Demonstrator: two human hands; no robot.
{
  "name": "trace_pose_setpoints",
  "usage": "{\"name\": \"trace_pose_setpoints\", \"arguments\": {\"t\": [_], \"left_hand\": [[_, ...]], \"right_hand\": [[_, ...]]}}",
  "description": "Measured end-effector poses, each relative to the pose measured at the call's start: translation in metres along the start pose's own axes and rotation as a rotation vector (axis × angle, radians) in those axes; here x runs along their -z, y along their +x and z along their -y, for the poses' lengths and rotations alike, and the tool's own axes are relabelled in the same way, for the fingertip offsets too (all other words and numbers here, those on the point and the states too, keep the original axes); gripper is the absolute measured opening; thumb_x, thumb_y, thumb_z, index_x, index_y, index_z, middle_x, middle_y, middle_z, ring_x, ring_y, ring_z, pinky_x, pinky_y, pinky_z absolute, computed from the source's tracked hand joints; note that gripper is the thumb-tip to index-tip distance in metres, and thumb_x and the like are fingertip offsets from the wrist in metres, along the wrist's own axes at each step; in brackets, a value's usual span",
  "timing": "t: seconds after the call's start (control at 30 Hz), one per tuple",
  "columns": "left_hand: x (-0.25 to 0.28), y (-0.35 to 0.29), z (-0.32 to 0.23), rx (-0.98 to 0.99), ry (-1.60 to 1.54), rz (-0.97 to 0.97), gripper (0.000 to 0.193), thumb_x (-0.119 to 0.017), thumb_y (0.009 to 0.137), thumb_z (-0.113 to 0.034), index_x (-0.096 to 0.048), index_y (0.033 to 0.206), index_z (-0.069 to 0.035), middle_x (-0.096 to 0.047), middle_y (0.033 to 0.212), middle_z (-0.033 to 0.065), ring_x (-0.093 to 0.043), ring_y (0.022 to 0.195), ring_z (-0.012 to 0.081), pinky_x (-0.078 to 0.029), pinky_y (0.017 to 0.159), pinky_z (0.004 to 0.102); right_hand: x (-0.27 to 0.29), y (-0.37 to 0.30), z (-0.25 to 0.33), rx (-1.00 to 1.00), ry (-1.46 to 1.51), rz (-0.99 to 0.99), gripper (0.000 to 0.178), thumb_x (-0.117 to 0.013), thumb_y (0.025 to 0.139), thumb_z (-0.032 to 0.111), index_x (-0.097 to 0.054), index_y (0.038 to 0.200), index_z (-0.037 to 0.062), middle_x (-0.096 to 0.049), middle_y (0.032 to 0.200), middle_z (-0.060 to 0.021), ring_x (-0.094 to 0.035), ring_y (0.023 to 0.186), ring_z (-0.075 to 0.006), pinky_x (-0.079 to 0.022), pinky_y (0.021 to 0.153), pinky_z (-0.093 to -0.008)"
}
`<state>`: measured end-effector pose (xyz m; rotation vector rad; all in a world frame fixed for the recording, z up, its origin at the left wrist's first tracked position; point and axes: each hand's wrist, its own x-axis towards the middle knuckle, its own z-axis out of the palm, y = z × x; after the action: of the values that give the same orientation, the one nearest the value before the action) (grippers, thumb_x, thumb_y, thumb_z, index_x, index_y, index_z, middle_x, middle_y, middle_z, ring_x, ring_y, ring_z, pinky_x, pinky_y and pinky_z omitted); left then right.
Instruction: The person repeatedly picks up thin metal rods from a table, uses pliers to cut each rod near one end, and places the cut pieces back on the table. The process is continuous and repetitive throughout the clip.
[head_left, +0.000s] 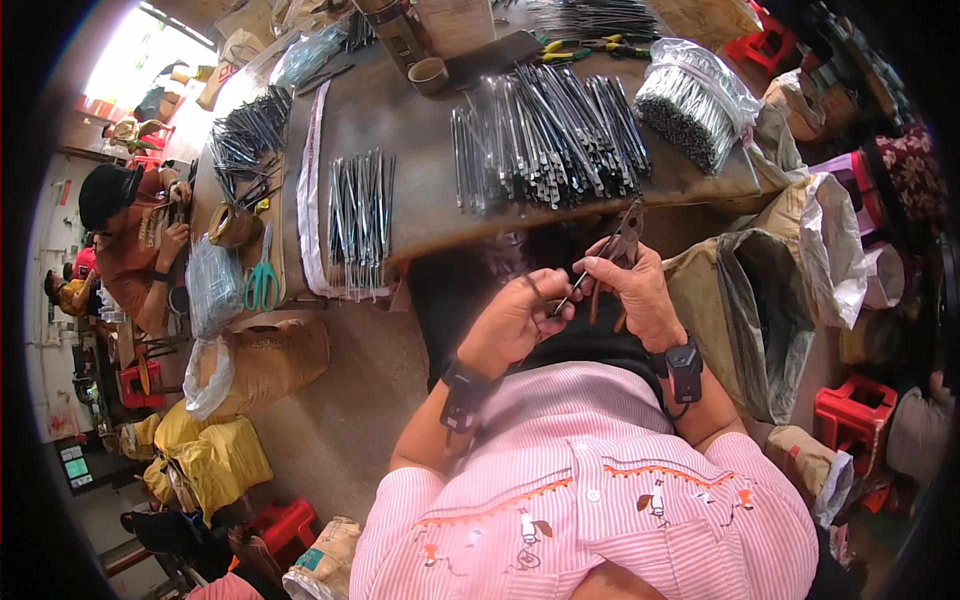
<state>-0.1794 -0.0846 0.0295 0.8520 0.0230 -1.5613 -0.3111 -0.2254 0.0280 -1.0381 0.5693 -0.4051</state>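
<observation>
Both hands meet above my lap, just in front of the table's edge. My left hand (515,315) is closed, its fingers pinching one end of a thin dark metal rod (571,294). In my right hand (640,290) is a pair of pliers (627,236), jaws pointing up toward the table and handles coming out below the palm. The right thumb and forefinger also press near the rod's other end. Beyond them on the table lies a wide pile of metal rods (550,140), with a smaller row of rods (361,215) to its left.
A plastic-wrapped bundle (695,105) sits at the table's right. Several yellow-and-black-handled pliers (565,52) lie behind the pile. Teal scissors (262,280) rest at the left, near a co-worker (140,240). Open sacks (765,320) stand right of me, by a red stool (855,415).
</observation>
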Motion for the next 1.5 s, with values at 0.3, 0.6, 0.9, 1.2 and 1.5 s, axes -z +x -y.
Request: {"name": "trace_pose_setpoints", "arguments": {"t": [0.3, 0.6, 0.9, 1.2, 1.5], "left_hand": [[0.001, 0.008, 0.012, -0.124, 0.081, -0.088, 0.012, -0.064, 0.088, -0.007, -0.059, 0.098, -0.003, -0.061, 0.078, 0.0026, -0.051, 0.051, 0.0058, -0.034, 0.04, 0.0166], [-0.017, 0.0, 0.008, -0.314, 0.462, -0.194, 0.018, -0.063, 0.088, -0.003, -0.064, 0.105, 0.002, -0.062, 0.076, 0.0011, -0.05, 0.055, 0.0041, -0.04, 0.047, 0.0183], [-0.022, -0.002, 0.005, -0.468, 0.681, -0.222, 0.016, -0.061, 0.088, -0.001, -0.065, 0.103, 0.002, -0.061, 0.075, 0.0006, -0.051, 0.056, 0.0039, -0.042, 0.048, 0.0186], [-0.021, 0.001, 0.005, -0.505, 0.662, -0.237, 0.016, -0.061, 0.087, 0.0, -0.066, 0.103, 0.001, -0.061, 0.075, 0.0005, -0.051, 0.056, 0.0037, -0.042, 0.047, 0.0186], [-0.028, -0.002, 0.005, -0.513, 0.587, -0.176, 0.019, -0.064, 0.085, -0.004, -0.067, 0.104, 0.0, -0.063, 0.077, -0.0005, -0.05, 0.054, 0.0018, -0.038, 0.045, 0.0168]], "right_hand": [[0.023, 0.0, -0.012, -0.207, 0.543, -0.18, 0.027, -0.055, 0.091, 0.02, -0.062, 0.094, -0.0054, -0.068, 0.095, -0.0183, -0.066, 0.088, -0.0255, -0.054, 0.074, -0.0333], [0.06, -0.024, -0.016, -0.361, 0.732, 0.311, 0.043, -0.047, 0.073, 0.005, -0.05, 0.116, -0.0002, -0.061, 0.107, -0.0287, -0.065, 0.083, -0.0345, -0.057, 0.072, -0.0412], [0.046, -0.032, -0.021, -0.211, -0.397, 0.231, 0.053, -0.05, 0.077, 0.006, -0.045, 0.129, 0.0031, -0.055, 0.104, -0.0055, -0.052, 0.089, -0.0134, -0.049, 0.077, -0.0268], [0.056, -0.024, -0.021, 0.008, -0.652, 0.284, 0.064, -0.05, 0.072, -0.003, -0.042, 0.135, 0.0053, -0.05, 0.11, -0.0051, -0.05, 0.099, -0.0145, -0.046, 0.081, -0.0249], [0.032, -0.024, -0.026, 0.061, -0.473, 0.053, 0.029, -0.056, 0.083, 0.003, -0.052, 0.112, 0.0008, -0.058, 0.085, -0.0029, -0.052, 0.074, -0.0092, -0.046, 0.069, -0.0241]]}}
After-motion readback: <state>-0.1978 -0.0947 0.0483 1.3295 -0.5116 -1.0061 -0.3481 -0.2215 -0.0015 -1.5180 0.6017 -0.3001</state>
